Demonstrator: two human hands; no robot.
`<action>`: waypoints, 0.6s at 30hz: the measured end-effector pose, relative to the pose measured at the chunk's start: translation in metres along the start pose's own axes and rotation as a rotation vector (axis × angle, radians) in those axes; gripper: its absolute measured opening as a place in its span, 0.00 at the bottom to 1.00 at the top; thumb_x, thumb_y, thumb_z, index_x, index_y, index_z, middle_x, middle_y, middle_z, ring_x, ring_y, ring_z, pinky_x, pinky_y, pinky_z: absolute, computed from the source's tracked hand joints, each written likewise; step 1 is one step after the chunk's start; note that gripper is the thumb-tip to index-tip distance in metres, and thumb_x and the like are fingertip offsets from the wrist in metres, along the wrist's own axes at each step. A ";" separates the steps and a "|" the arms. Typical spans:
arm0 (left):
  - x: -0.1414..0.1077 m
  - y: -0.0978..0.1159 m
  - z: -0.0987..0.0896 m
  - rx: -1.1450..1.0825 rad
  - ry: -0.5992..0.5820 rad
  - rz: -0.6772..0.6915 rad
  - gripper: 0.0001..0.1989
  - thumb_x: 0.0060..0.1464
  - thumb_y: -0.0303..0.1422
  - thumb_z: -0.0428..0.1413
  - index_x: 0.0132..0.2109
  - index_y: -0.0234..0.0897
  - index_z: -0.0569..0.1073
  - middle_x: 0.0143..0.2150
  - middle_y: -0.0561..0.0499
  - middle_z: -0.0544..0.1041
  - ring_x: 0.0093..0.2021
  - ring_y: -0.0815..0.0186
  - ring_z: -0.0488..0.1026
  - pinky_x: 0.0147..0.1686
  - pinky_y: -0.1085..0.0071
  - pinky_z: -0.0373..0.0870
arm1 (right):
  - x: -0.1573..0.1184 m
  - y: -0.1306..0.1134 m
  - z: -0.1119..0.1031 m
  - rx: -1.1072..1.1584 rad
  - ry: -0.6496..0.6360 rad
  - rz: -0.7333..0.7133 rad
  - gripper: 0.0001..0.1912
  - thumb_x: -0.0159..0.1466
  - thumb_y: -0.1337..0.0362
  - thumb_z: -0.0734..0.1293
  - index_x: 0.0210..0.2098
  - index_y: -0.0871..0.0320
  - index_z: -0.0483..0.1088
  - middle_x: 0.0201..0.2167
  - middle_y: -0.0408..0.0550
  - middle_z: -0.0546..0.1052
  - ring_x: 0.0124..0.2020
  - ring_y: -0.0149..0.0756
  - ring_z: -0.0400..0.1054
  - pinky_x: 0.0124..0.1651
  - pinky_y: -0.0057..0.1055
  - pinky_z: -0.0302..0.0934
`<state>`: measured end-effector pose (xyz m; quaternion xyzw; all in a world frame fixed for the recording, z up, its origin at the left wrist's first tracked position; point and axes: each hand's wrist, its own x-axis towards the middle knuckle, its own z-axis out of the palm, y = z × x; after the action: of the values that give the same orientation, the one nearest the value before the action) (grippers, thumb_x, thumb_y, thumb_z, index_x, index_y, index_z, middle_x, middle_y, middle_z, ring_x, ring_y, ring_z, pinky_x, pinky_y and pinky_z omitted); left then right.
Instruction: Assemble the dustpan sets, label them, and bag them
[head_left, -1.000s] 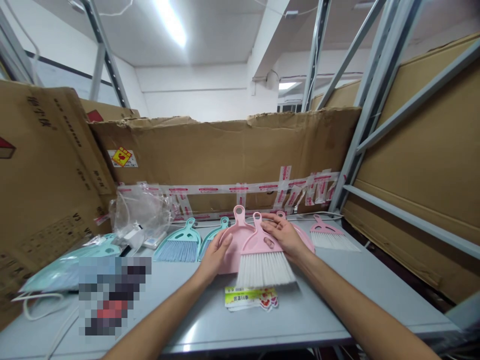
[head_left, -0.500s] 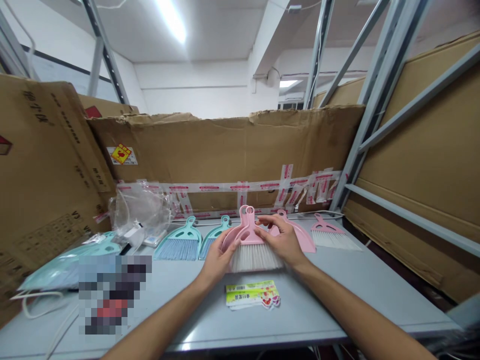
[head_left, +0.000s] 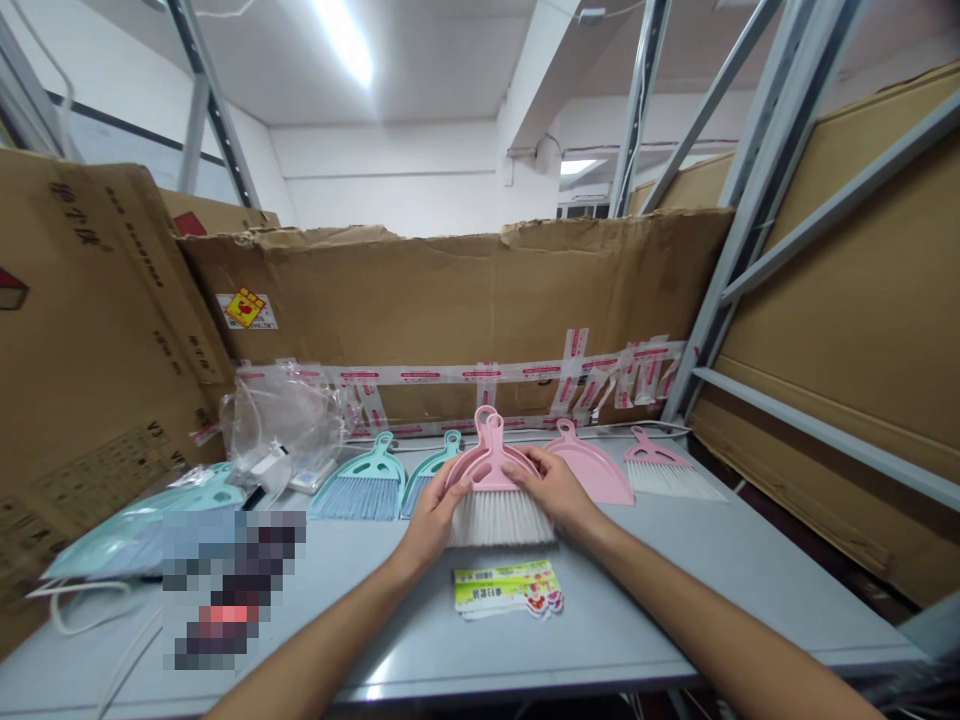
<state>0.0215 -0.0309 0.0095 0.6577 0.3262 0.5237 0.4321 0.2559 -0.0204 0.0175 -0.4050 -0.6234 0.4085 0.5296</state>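
Note:
A pink hand brush (head_left: 493, 468) with white bristles lies against a pink dustpan (head_left: 466, 462), the two nested together above the table's middle. My left hand (head_left: 436, 508) grips the pair at the left edge, thumb on the front of the brush. On the right side my right hand (head_left: 556, 490) is closed around the brush and dustpan, thumb across the brush's pink top and fingers behind. Just below the bristles lies a small stack of yellow-green printed cards (head_left: 504, 588).
Another pink dustpan (head_left: 600, 474) and a pink brush (head_left: 660, 462) lie to the right. Mint brush-and-dustpan sets (head_left: 361, 480) stand left, near a clear plastic bag (head_left: 281, 415) and a bagged mint set (head_left: 142, 525). Cardboard (head_left: 450, 300) walls the back; a metal rack post (head_left: 739, 240) stands right.
My right hand has come down and closed on the right side of the set, its fingers no longer raised. The brush and dustpan have shifted slightly left and line up more closely.

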 end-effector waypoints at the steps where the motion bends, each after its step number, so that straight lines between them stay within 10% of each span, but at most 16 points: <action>1: -0.001 0.000 0.000 0.003 -0.002 -0.005 0.25 0.71 0.45 0.60 0.69 0.45 0.77 0.74 0.45 0.74 0.77 0.47 0.66 0.77 0.51 0.57 | 0.000 0.000 0.001 0.009 -0.003 0.008 0.26 0.65 0.42 0.78 0.50 0.56 0.82 0.48 0.51 0.87 0.51 0.50 0.81 0.57 0.43 0.72; 18: -0.002 0.001 0.003 0.013 0.071 -0.009 0.21 0.67 0.48 0.64 0.60 0.41 0.81 0.62 0.44 0.84 0.62 0.53 0.81 0.64 0.59 0.75 | -0.019 -0.008 0.025 -0.087 0.057 -0.167 0.18 0.69 0.49 0.76 0.51 0.54 0.82 0.49 0.50 0.87 0.52 0.47 0.81 0.57 0.42 0.74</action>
<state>0.0239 -0.0335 0.0097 0.6402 0.3478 0.5425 0.4182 0.2327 -0.0428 0.0162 -0.3857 -0.6569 0.3236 0.5612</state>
